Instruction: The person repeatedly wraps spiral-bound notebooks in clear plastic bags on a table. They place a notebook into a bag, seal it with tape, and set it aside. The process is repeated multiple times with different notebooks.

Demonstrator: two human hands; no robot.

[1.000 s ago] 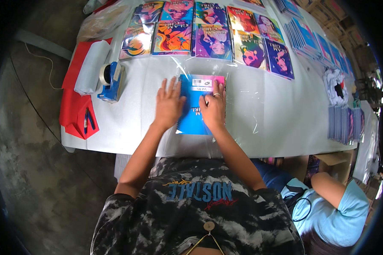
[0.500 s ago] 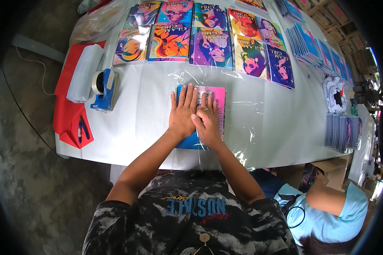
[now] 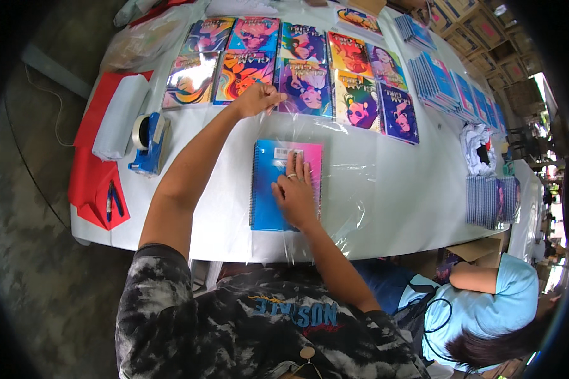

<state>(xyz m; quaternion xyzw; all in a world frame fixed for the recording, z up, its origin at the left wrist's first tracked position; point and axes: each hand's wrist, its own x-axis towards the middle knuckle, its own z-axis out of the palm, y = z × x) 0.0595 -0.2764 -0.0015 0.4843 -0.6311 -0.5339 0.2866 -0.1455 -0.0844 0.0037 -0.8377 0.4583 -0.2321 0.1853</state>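
Observation:
A spiral-bound notebook [image 3: 269, 189], blue on the left and pink on the right with a small white label, lies on a sheet of clear plastic film [image 3: 354, 183] in front of me. My right hand [image 3: 297, 192] rests on its right half, fingers stretched out and a ring on one of them. Beyond the notebook's far edge, my left hand [image 3: 257, 101] is raised with its fingertips pinched, seemingly on the film's far edge. The film is see-through, so its outline shows mostly by its glints.
Rows of colourful notebooks [image 3: 303, 91] lie at the far side. Left stand a blue tape dispenser [image 3: 150, 145], a white roll [image 3: 121, 117] and pens [image 3: 114, 201] on red material. Notebook stacks [image 3: 483, 201] line the right edge. A co-worker in a light blue shirt [image 3: 487, 316] sits at lower right.
My left hand has left the notebook and moved far and slightly left to the film's edge, fingers pinched. My right hand stays on the notebook. The whole view has shifted a little.

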